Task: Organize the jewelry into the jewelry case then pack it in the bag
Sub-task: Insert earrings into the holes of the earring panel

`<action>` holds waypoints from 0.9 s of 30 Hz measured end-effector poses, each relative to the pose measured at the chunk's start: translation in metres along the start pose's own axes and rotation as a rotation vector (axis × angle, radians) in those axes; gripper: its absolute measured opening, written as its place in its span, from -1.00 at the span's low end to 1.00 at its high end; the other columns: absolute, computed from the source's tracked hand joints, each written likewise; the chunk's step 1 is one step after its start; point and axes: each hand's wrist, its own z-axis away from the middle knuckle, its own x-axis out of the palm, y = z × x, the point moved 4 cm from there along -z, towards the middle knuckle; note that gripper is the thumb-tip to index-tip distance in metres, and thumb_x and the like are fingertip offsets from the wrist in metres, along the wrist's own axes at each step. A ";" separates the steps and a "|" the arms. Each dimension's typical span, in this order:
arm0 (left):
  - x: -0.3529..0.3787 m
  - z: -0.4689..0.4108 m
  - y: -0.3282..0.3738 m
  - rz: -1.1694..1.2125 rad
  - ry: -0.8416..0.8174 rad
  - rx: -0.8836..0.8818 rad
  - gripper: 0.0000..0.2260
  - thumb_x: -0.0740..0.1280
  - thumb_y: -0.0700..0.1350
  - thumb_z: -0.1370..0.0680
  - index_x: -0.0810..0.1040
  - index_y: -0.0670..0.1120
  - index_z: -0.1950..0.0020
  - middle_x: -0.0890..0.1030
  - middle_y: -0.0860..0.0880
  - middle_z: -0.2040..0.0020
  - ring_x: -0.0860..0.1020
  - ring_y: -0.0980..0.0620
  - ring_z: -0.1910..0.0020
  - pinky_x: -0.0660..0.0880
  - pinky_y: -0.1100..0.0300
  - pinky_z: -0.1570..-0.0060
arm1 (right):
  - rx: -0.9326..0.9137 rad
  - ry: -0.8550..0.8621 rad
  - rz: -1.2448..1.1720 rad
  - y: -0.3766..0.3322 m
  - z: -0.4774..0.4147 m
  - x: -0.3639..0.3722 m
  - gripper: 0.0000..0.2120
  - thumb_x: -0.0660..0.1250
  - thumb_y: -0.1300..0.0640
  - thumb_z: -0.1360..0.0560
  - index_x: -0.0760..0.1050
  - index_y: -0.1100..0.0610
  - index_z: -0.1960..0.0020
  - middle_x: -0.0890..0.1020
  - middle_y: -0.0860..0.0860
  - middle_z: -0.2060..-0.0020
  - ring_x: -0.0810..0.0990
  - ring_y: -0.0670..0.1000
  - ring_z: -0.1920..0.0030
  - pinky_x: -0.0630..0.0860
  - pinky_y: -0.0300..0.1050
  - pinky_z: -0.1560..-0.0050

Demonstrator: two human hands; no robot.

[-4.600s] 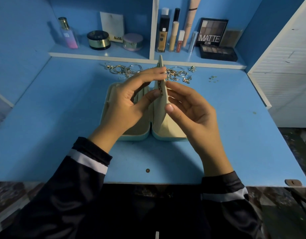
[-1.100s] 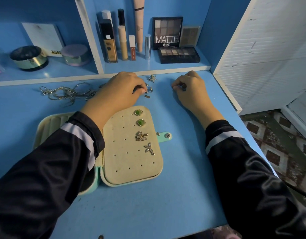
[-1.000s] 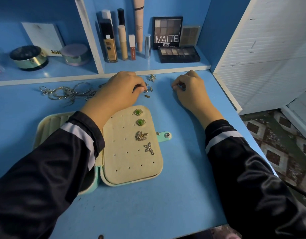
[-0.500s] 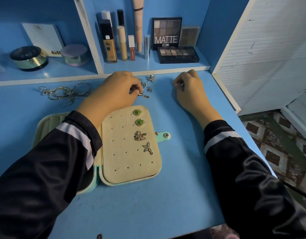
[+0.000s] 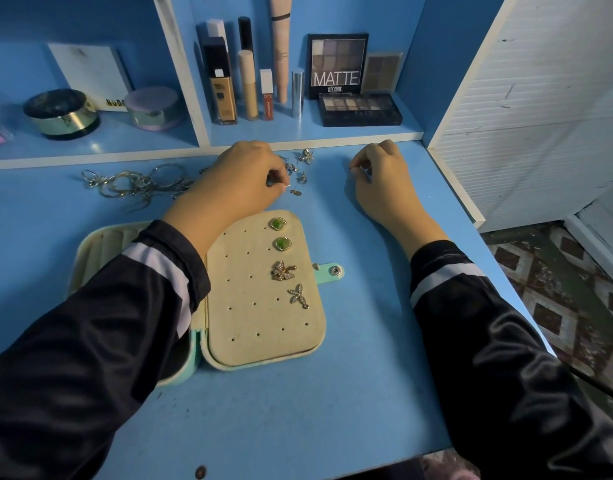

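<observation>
Though upright earlier, case (image 5: 263, 323) now flat, L hand (image 5: 242, 181), R hand (image 5: 384, 181) at studs (image 5: 307, 156)

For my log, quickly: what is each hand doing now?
Left hand: closed, pinching a small earring.
Right hand: curled; whether it holds anything cannot be told.
</observation>
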 end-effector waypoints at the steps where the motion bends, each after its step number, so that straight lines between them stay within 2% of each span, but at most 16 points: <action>1: 0.000 0.000 0.000 -0.003 0.001 -0.003 -0.89 0.39 -0.16 -0.53 0.70 -0.08 -0.01 0.58 -0.08 -0.02 0.54 -0.04 0.00 0.41 0.16 0.05 | 0.000 -0.001 -0.002 0.000 0.000 0.000 -0.88 0.22 0.40 -0.48 0.52 0.35 0.05 0.48 0.21 0.00 0.38 0.05 0.11 0.25 -0.33 0.14; 7: 0.004 -0.001 0.000 0.004 0.013 -0.001 -0.90 0.37 -0.16 -0.54 0.67 -0.10 0.01 0.57 -0.08 -0.04 0.53 -0.05 -0.03 0.38 0.17 0.04 | -0.001 0.006 -0.022 -0.002 0.000 -0.001 -0.90 0.24 0.35 -0.50 0.51 0.32 0.04 0.43 0.10 0.07 0.38 0.04 0.13 0.26 -0.33 0.14; 11: 0.003 0.000 -0.003 0.051 0.036 -0.006 -0.90 0.38 -0.15 -0.56 0.67 -0.12 -0.02 0.58 -0.10 -0.04 0.53 -0.06 -0.03 0.46 0.08 -0.05 | 0.025 0.016 -0.060 -0.002 0.001 -0.004 -0.91 0.24 0.32 -0.50 0.50 0.30 0.03 0.46 0.09 0.08 0.39 0.02 0.14 0.27 -0.37 0.17; 14: 0.001 0.001 -0.002 0.112 0.050 -0.011 -0.92 0.40 -0.16 -0.54 0.67 -0.11 0.00 0.58 -0.08 -0.01 0.53 -0.04 0.02 0.49 0.04 -0.06 | 0.077 0.017 -0.133 -0.002 0.004 -0.007 -0.92 0.24 0.30 -0.50 0.49 0.25 0.03 0.48 0.08 0.07 0.42 0.00 0.14 0.31 -0.47 0.20; 18: -0.006 0.008 -0.002 0.230 0.093 -0.056 -0.94 0.41 -0.15 -0.55 0.66 -0.05 0.01 0.59 0.03 0.05 0.54 0.06 0.09 0.39 0.38 0.10 | 0.162 0.022 -0.274 -0.006 0.012 -0.012 -0.94 0.24 0.27 -0.52 0.46 0.14 0.07 0.55 0.04 0.12 0.46 -0.04 0.16 0.34 -0.49 0.25; 20: -0.011 0.013 0.000 0.282 0.116 -0.064 -0.94 0.40 -0.16 -0.55 0.66 -0.04 0.02 0.62 0.05 0.06 0.56 0.09 0.09 0.39 0.45 0.11 | 0.218 0.010 -0.356 -0.010 0.018 -0.013 -0.94 0.24 0.25 -0.55 0.46 0.14 0.06 0.53 -0.02 0.18 0.45 -0.12 0.23 0.34 -0.48 0.29; 24: -0.020 0.025 0.002 0.423 0.139 -0.083 -0.94 0.39 -0.16 -0.56 0.64 -0.07 0.00 0.67 0.06 0.04 0.62 0.09 0.02 0.55 0.10 -0.10 | 0.307 -0.022 -0.556 -0.023 0.032 -0.011 -0.92 0.26 0.25 -0.57 0.48 0.13 0.09 0.48 -0.07 0.27 0.39 -0.16 0.32 0.32 -0.47 0.36; 27: -0.024 0.036 0.001 0.560 0.127 -0.093 -0.93 0.37 -0.18 -0.57 0.60 -0.02 0.05 0.69 0.03 -0.02 0.64 0.09 -0.03 0.54 0.03 -0.18 | 0.324 -0.079 -0.633 -0.036 0.044 -0.007 -0.87 0.27 0.26 -0.57 0.48 0.10 0.14 0.45 -0.07 0.31 0.38 -0.12 0.31 0.33 -0.39 0.31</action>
